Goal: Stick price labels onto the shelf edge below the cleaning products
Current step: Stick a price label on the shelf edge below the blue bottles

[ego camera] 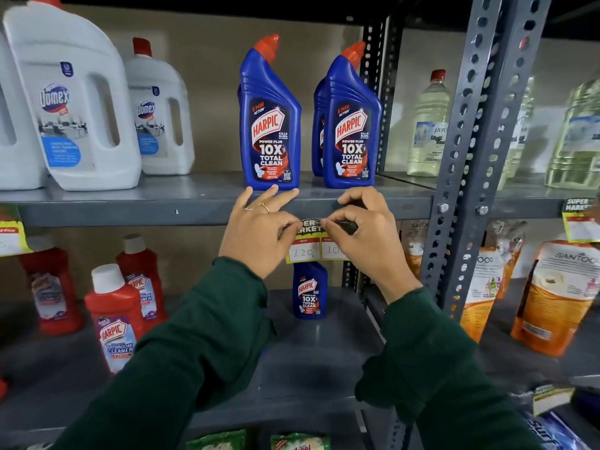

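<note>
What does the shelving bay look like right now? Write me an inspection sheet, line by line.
Surface: grey metal shelf edge, with bare stretches left of the hands.
Job's things: price label against the shelf edge below the blue Harpic bottles; it reads 120 in one box.
Clutter: white Domex jugs on the upper shelf; red Harpic bottles and a small blue Harpic bottle below.
Grippers: left hand and right hand both pinch the label's top strip.
Cables: nothing seen.
Surroundings: perforated upright; clear bottles and orange pouches in the next bay, with another label on its edge.
</note>
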Available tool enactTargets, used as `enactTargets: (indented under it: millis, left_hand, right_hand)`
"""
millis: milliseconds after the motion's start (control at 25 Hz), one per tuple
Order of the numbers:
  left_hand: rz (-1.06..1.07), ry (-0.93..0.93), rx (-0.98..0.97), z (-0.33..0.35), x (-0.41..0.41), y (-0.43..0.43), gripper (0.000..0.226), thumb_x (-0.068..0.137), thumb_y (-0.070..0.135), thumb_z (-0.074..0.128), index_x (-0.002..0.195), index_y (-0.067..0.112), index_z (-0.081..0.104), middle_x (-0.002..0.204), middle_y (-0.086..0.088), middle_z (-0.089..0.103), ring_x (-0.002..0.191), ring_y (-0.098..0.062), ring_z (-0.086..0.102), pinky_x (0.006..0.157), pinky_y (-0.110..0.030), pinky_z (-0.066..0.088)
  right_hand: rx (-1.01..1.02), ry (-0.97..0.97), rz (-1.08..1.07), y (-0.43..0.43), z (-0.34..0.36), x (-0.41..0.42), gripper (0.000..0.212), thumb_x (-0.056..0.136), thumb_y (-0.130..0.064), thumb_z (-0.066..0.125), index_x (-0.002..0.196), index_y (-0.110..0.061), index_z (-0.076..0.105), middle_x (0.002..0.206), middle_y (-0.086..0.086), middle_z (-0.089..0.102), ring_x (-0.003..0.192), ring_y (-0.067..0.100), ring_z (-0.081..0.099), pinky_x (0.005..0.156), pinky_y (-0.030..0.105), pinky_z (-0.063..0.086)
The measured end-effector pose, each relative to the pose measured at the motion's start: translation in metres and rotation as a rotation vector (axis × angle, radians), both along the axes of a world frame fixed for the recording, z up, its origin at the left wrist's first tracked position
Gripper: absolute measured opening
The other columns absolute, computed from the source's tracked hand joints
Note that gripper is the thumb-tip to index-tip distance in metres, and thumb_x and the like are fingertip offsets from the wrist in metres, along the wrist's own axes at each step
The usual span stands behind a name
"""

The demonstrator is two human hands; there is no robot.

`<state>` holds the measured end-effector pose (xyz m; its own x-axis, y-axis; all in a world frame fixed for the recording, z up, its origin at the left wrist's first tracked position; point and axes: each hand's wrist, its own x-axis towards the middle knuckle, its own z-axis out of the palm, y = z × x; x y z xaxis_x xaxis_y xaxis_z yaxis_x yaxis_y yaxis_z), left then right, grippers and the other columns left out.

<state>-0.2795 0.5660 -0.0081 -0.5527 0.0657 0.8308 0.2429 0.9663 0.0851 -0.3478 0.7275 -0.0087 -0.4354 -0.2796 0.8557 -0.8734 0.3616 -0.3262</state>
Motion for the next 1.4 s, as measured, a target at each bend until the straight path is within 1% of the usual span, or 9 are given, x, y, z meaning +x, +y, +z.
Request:
enactTargets:
  millis: [200, 400, 520, 680, 880, 1000, 1080, 1200, 1400]
  left_hand:
    - [0.008, -0.02, 0.092, 0.002, -0.001, 0.003, 0.005, 0.079, 0.012, 0.069, 0.075, 0.012, 0.072, 0.124, -0.008, 0.059, 0.124, -0.027, 0.042, 0.108, -0.041, 0.013]
    - [-0.004, 0.016, 0.19, 0.008, -0.001, 0.006, 0.008, 0.081, 0.011, 0.067, 0.074, 0.007, 0.07, 0.114, -0.008, 0.066, 0.116, -0.025, 0.051, 0.105, -0.038, 0.025]
    - [0.0, 0.072, 0.265, 0.014, -0.003, 0.007, 0.004, 0.079, 0.012, 0.068, 0.079, 0.01, 0.071, 0.101, -0.005, 0.072, 0.1, -0.021, 0.062, 0.088, -0.043, 0.049]
    - [0.01, 0.118, 0.287, 0.015, -0.007, 0.009, 0.003, 0.077, 0.011, 0.071, 0.077, 0.008, 0.07, 0.093, -0.006, 0.074, 0.087, -0.021, 0.066, 0.073, -0.042, 0.054]
    - [-0.013, 0.158, 0.304, 0.012, -0.013, 0.013, 0.015, 0.079, 0.01, 0.068, 0.093, 0.006, 0.066, 0.092, -0.012, 0.072, 0.086, -0.027, 0.063, 0.078, -0.045, 0.052]
    - [0.17, 0.179, 0.123, 0.004, -0.024, 0.018, 0.033, 0.087, 0.033, 0.05, 0.1, 0.008, 0.066, 0.094, -0.012, 0.073, 0.091, -0.029, 0.063, 0.088, -0.04, 0.037]
    - [0.249, 0.212, 0.107, 0.002, -0.028, 0.022, 0.04, 0.087, 0.041, 0.043, 0.095, 0.011, 0.068, 0.089, -0.009, 0.074, 0.088, -0.028, 0.064, 0.087, -0.036, 0.028]
    - [0.219, 0.22, 0.172, 0.007, -0.024, 0.017, 0.028, 0.087, 0.035, 0.05, 0.086, 0.015, 0.07, 0.081, -0.005, 0.075, 0.079, -0.025, 0.064, 0.089, -0.036, 0.026]
    - [0.074, 0.13, 0.222, 0.017, -0.013, -0.002, 0.017, 0.085, 0.025, 0.062, 0.091, 0.011, 0.07, 0.08, -0.011, 0.074, 0.072, -0.03, 0.063, 0.071, -0.038, 0.047]
  right_hand:
    - [-0.002, -0.049, -0.047, -0.006, 0.0, -0.002, 0.012, 0.072, -0.017, 0.074, 0.075, -0.006, 0.07, 0.1, 0.006, 0.054, 0.097, 0.01, 0.042, 0.076, 0.021, 0.037]
    - [-0.074, -0.046, -0.077, -0.011, 0.008, 0.002, 0.011, 0.075, -0.019, 0.072, 0.076, -0.008, 0.07, 0.094, 0.007, 0.056, 0.09, 0.016, 0.05, 0.075, 0.029, 0.043]
    - [-0.109, -0.042, -0.097, -0.014, 0.014, 0.002, 0.014, 0.078, -0.021, 0.07, 0.08, -0.007, 0.069, 0.093, 0.007, 0.056, 0.089, 0.018, 0.054, 0.072, 0.031, 0.047]
    - [-0.121, -0.047, -0.131, -0.019, 0.013, -0.003, 0.016, 0.079, -0.025, 0.068, 0.083, -0.01, 0.068, 0.094, 0.007, 0.057, 0.09, 0.02, 0.055, 0.072, 0.035, 0.05]
    - [-0.137, -0.073, -0.087, -0.017, 0.013, -0.007, 0.036, 0.077, -0.023, 0.071, 0.108, -0.011, 0.057, 0.118, 0.01, 0.055, 0.115, 0.022, 0.047, 0.096, 0.029, 0.037]
    - [-0.054, -0.07, -0.159, -0.019, 0.013, -0.015, 0.036, 0.08, -0.039, 0.064, 0.106, -0.014, 0.06, 0.111, 0.008, 0.065, 0.112, 0.021, 0.052, 0.112, 0.041, 0.024]
    - [-0.071, -0.026, -0.199, -0.02, 0.01, -0.018, 0.033, 0.08, -0.044, 0.062, 0.096, -0.015, 0.065, 0.097, 0.005, 0.071, 0.099, 0.019, 0.059, 0.109, 0.035, 0.02]
    - [-0.106, -0.031, -0.141, -0.016, 0.009, -0.02, 0.023, 0.083, -0.037, 0.06, 0.091, -0.016, 0.067, 0.091, 0.003, 0.073, 0.09, 0.018, 0.059, 0.103, 0.033, 0.026]
    - [-0.054, -0.012, -0.129, -0.008, 0.01, -0.018, 0.015, 0.088, -0.017, 0.056, 0.099, -0.013, 0.065, 0.099, 0.008, 0.071, 0.095, 0.02, 0.053, 0.086, 0.027, 0.035]
